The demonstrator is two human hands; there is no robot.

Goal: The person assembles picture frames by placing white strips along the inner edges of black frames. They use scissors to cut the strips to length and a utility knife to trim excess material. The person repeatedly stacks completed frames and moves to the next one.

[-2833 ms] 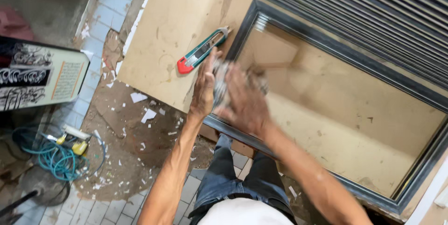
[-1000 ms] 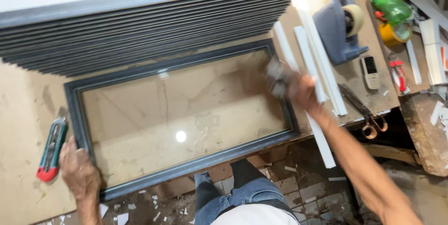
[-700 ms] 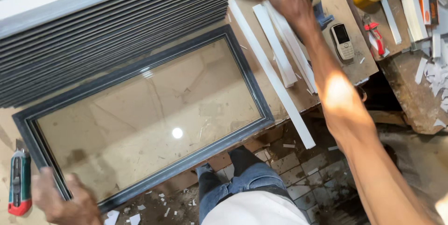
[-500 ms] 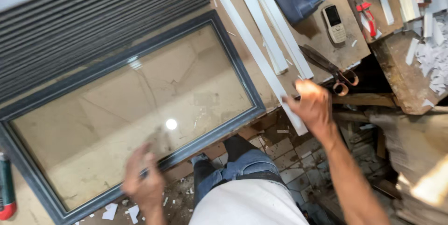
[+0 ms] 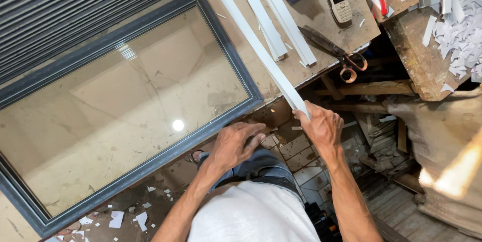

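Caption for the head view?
Right hand grips a long white strip; left hand rests by the glazed dark frame.

A worn brown desk [image 5: 321, 26] stands over a tiled floor [image 5: 301, 151] with white paper scraps [image 5: 120, 218] near.

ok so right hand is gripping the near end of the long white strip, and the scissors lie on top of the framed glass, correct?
Not quite. The right hand does grip the near end of the long white strip, but the scissors lie on the workbench to the right of the framed glass, not on it. The head view shows this.
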